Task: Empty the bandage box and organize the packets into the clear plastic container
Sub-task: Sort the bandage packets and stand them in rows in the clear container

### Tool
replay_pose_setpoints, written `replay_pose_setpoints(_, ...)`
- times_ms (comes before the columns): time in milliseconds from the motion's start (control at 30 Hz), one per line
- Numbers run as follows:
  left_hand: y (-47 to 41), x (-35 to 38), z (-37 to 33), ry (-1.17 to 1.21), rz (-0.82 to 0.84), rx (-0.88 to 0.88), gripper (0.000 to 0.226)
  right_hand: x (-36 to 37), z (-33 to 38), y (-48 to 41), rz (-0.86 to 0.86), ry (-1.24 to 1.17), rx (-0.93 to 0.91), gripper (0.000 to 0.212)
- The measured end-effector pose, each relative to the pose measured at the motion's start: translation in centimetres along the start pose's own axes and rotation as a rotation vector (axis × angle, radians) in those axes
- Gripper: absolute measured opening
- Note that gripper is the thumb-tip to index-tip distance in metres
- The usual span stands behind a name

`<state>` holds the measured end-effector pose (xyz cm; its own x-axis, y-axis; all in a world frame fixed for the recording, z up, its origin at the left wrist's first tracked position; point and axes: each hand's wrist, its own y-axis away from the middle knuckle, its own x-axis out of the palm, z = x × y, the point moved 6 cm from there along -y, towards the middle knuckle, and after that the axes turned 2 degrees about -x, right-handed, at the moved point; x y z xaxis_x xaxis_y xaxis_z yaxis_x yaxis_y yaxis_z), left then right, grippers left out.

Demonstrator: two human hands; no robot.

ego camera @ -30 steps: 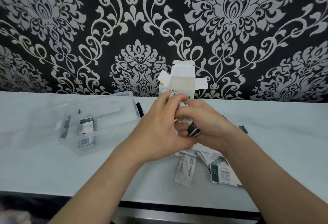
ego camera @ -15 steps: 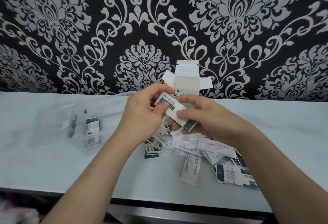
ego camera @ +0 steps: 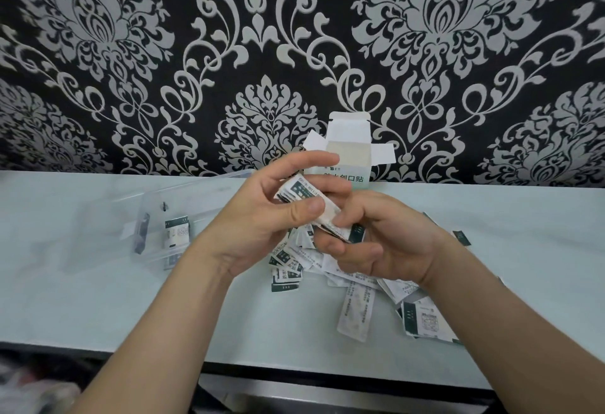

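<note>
Two bare forearms reached in from the bottom edge and met above the middle of a pale bench (ego camera: 98, 299). The left hand (ego camera: 258, 230) was turned palm toward the camera, thumb pointing toward 3 o'clock, forefinger stretched above it; its grip was clamped on a small stack of bandage packets (ego camera: 306, 197). The right hand (ego camera: 386, 243) sat just at 4 o'clock of the left, fingers curled inward, its grip pinching the lower end of the same stack. How many packets the stack held could not be told.

One bandage box (ego camera: 348, 154) stood upright at 12 o'clock of the hands, against a black and silver patterned wall (ego camera: 163, 53), its four top flaps spread open.

A loose pile of packets (ego camera: 357, 299) lay on the bench under and at 5 o'clock of the hands, overlapping each other; more than ten showed, but an exact count was not possible. One further packet (ego camera: 461, 238) lay apart at 3 o'clock of the right wrist.

One clear plastic container (ego camera: 196, 197) rested on the bench at 9 o'clock of the left hand, with one white and green packet in the container (ego camera: 177, 233) plainly visible; a darker item beside it was too blurred to identify
</note>
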<state>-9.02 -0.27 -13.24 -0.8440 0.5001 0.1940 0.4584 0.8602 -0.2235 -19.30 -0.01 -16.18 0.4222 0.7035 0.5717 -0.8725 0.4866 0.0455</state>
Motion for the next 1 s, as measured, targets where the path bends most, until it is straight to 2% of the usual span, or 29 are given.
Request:
replay_pose_setpoints(167,0.0,-0.5,-0.5,0.058,-0.078,0.069,0.031,0.4,-0.1,-0.4,0.129,-0.157,-0.028,0.025)
replay_pose_setpoints(233,0.0,-0.6,-0.5,0.025,-0.151,0.075,0.027,0.2,-0.3,-0.5,0.124,-0.196,-0.003,0.022)
replay_pose_setpoints(300,0.0,-1.0,-0.5,-0.022,-0.255,0.062,0.029,0.1,-0.4,-0.5,0.05,-0.223,0.031,0.018)
replay_pose_setpoints(433,0.0,-2.0,-0.5,-0.138,-0.398,0.022,0.029,-1.4,0.0,-0.1,-0.263,0.115,0.002,0.025)
replay_pose_setpoints(600,0.1,-2.3,-0.7,-0.38,-0.434,0.006,0.028,-2.0,0.2,0.0,-0.305,0.514,0.001,0.05)
replay_pose_setpoints(667,0.1,-2.0,-0.6,-0.493,-0.438,0.013,0.031,-2.1,0.0,0.0,-0.309,0.568,0.017,0.051)
replay_pose_setpoints(800,0.2,-1.7,-0.9,-0.532,-0.452,0.036,0.033,-2.0,-0.2,-0.1,-0.271,0.45,0.005,0.041)
replay_pose_setpoints(833,0.3,-1.5,-1.0,-0.518,-0.432,0.044,0.037,-1.8,-0.2,-0.1,-0.259,0.409,-0.006,0.039)
replay_pose_setpoints(900,0.4,-1.0,-1.2,-0.627,-0.376,0.058,0.066,-1.7,0.0,-0.1,-0.25,0.331,-0.039,0.036)
replay_pose_setpoints(967,0.5,0.1,-1.2,-0.92,-0.308,0.073,0.099,-1.8,0.1,-0.1,-0.29,0.248,-0.064,0.037)
replay_pose_setpoints(1000,0.4,0.8,-0.9,-1.057,-0.273,0.088,0.109,-1.8,0.1,-0.2,-0.307,0.205,-0.078,0.039)
